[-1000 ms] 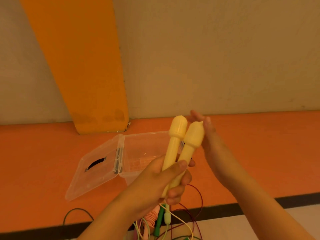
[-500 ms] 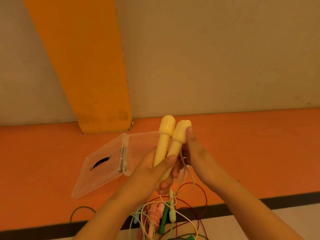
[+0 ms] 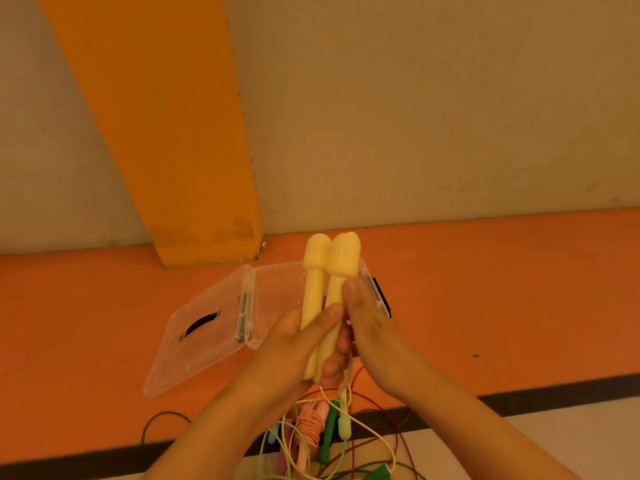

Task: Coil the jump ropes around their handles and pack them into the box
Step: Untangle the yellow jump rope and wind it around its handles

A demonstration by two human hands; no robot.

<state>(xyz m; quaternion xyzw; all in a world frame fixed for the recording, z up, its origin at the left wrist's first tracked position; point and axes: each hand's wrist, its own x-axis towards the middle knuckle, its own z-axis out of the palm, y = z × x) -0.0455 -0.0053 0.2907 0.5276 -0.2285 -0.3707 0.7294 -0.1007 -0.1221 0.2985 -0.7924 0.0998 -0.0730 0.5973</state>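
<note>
Left grip (image 3: 291,344) is clenched round the lower shafts of the two yellow jump-rope handles (image 3: 313,282), thumb across the front and fingers wrapped round from behind. We see the handles upright, side by side and touching, bulb ends up, held in the air in front of the clear plastic box (image 3: 273,299).

Right grip (image 3: 374,337) lies against the right-hand handle with the thumb straight along it. Its fingers are hidden behind the handles, so we cannot tell whether it grasps anything.

A yellow cord (image 3: 367,431) hangs from under the handles into the pile below.

The box sits on the orange surface (image 3: 485,289), with its lid (image 3: 194,355) swung open to the left and a black latch (image 3: 379,296) at its right end.

The loose pile is at the bottom edge, across the black stripe (image 3: 554,389). It holds a pink coiled rope (image 3: 310,424), a green handle (image 3: 329,434), a pale yellow-green handle (image 3: 344,424) and maroon cord loops (image 3: 398,431).

Behind is a beige wall (image 3: 433,116) with an orange pillar (image 3: 166,133).
</note>
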